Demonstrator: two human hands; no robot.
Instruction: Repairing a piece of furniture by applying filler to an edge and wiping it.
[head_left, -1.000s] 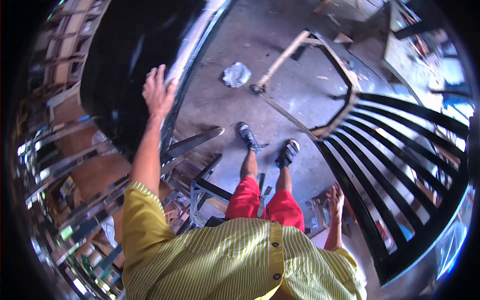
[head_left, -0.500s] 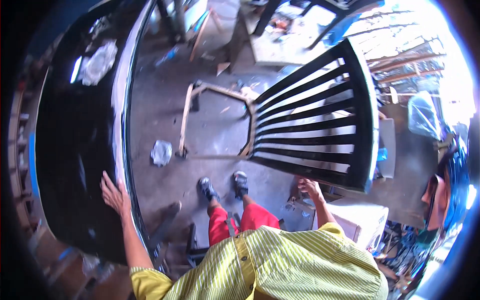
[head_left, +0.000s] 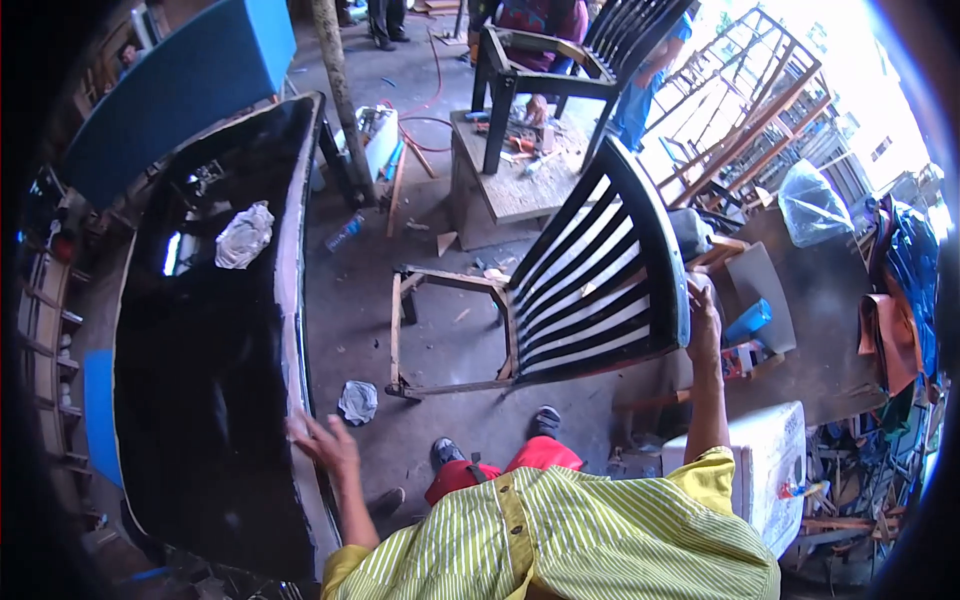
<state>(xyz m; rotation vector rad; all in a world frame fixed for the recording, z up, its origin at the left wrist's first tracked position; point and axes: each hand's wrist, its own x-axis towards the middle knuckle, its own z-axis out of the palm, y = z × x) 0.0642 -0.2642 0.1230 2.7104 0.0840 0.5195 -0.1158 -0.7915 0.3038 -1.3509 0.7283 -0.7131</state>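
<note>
A black chair with a slatted back [head_left: 660, 270] and a bare wooden seat frame [head_left: 452, 384] stands in front of me; I can see the floor through its seat. Close to the outer side of its top rail, my right hand [head_left: 704, 305] is raised with fingers curled, and what lies in them is hard to make out. On the left is a long glossy black panel [head_left: 210, 370] with a pale edge strip. My left hand [head_left: 330, 447] is at that edge, fingers spread, holding nothing. Crumpled pale wrapping [head_left: 245, 236] lies on the panel.
Another crumpled piece [head_left: 358, 401] lies on the floor. Beyond the chair, a second chair [head_left: 545, 75] stands on a low worktable [head_left: 510, 195] with tools. A white box [head_left: 755, 470] is at my right, near scrap wood. A post [head_left: 343, 90] rises behind the panel; people stand farther back.
The view has tilted up, bringing more of the workshop into sight. My right hand has risen from below the chair back to beside its top rail. My left hand has shifted to the panel's edge.
</note>
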